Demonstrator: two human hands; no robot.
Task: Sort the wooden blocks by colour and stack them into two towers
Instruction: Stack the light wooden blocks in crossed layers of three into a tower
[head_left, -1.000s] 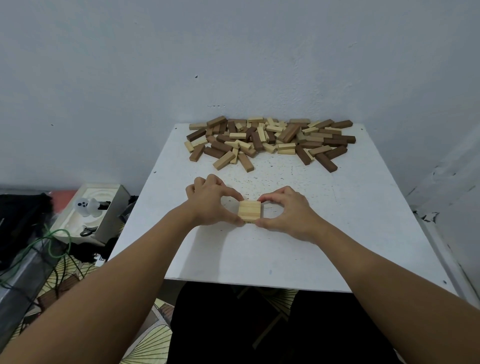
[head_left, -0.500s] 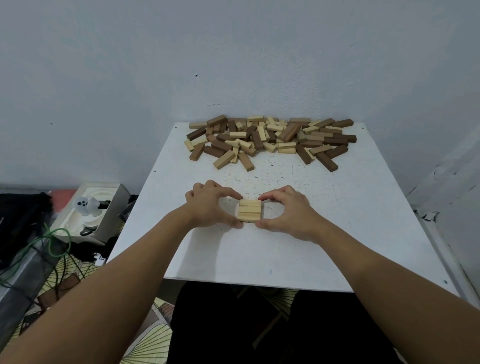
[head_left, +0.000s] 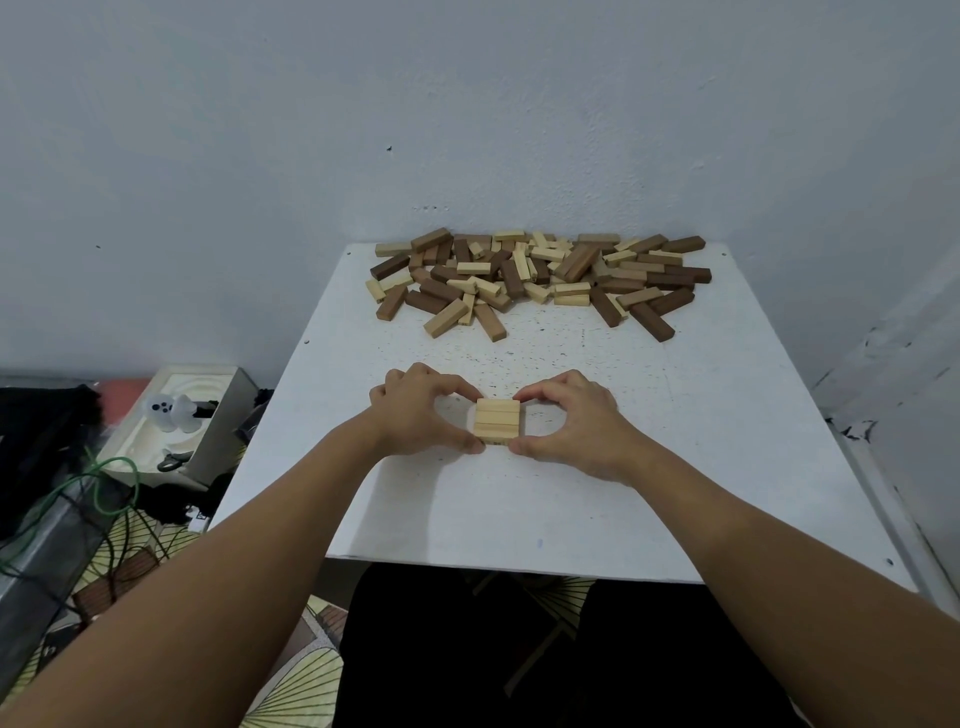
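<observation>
I have my left hand (head_left: 422, 413) and right hand (head_left: 570, 422) pinching opposite ends of a small layer of pale wooden blocks (head_left: 497, 421), thumbs and forefingers curled round it, to square the pieces flush as a tower's base. It lies flat on the white table (head_left: 675, 467), nearer me than the mixed block pile (head_left: 540, 278), so I judge there's room to build.

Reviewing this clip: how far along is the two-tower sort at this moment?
Barely begun. Done: one row of light blocks lies side by side near the front of the white table. In hand: left hand and right hand pinch that row from both sides. Left: the mixed pile of light and dark blocks at the back; no dark tower exists.
</observation>
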